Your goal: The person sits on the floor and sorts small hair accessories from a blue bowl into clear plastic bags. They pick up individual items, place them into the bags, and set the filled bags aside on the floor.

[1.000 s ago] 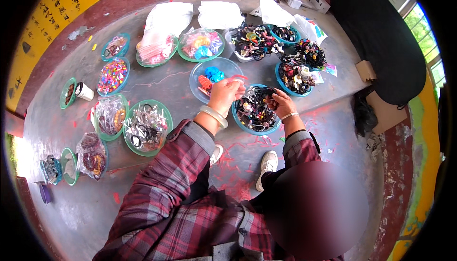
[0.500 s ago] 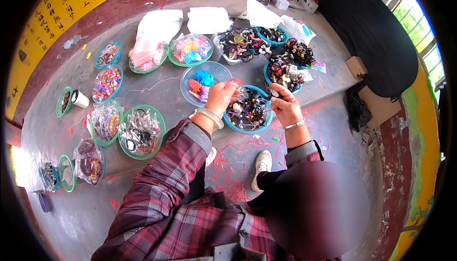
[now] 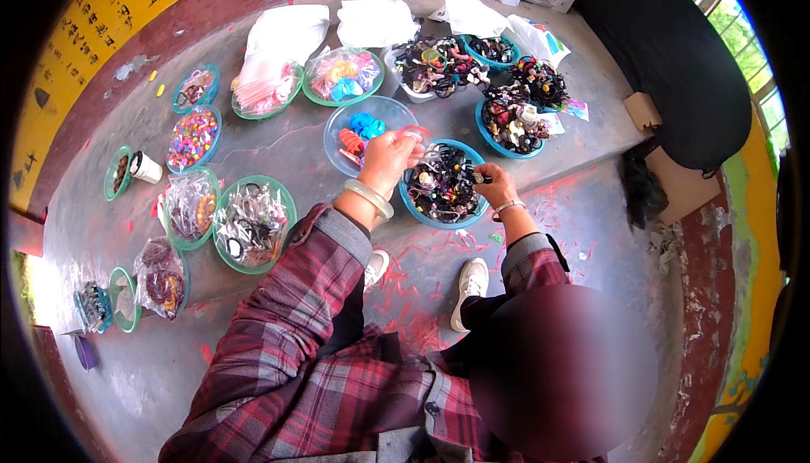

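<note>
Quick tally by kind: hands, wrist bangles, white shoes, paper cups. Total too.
hands: 2
wrist bangles: 2
white shoes: 2
paper cup: 1
Total: 7

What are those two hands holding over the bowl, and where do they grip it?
The left hand pinches a thin pink ring-like band at its lower edge. The right hand holds something small and dark at the blue bowl's rim; what it is cannot be told.
</note>
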